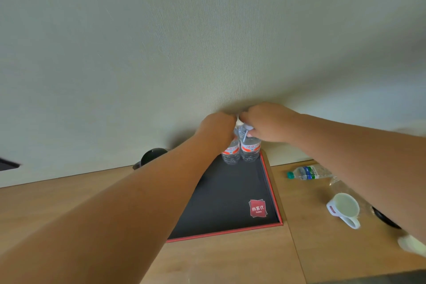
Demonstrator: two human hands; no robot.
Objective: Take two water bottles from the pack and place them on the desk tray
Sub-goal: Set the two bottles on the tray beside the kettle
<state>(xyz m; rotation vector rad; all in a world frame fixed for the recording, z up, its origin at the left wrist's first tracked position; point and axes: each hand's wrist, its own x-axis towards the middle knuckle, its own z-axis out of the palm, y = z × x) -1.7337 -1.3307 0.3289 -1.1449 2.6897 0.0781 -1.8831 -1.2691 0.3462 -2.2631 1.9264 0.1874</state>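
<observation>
- Pale wallpaper backs a wooden surface [230, 260] carrying a black tray [230, 203] with a red rim.
- Two water bottles [250, 150] stand upright, touching, at the tray's far right corner.
- Left hand [217, 127] grips the left bottle's top; right hand [267, 122] grips the right bottle's top.
- Right of the tray lie a green-capped bottle [306, 173] and a white mug [344, 208].

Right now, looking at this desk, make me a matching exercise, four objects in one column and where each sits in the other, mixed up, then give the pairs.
Things:
1. two red-label bottles
2. green-cap bottle
3. white mug
4. red logo

Places:
A. lying on its side on the wood, right of the tray
B. tray's near right corner
C. upright at the tray's far right corner
D. on the desk, nearer than the lying bottle

Pairs: 1-C, 2-A, 3-D, 4-B
</observation>
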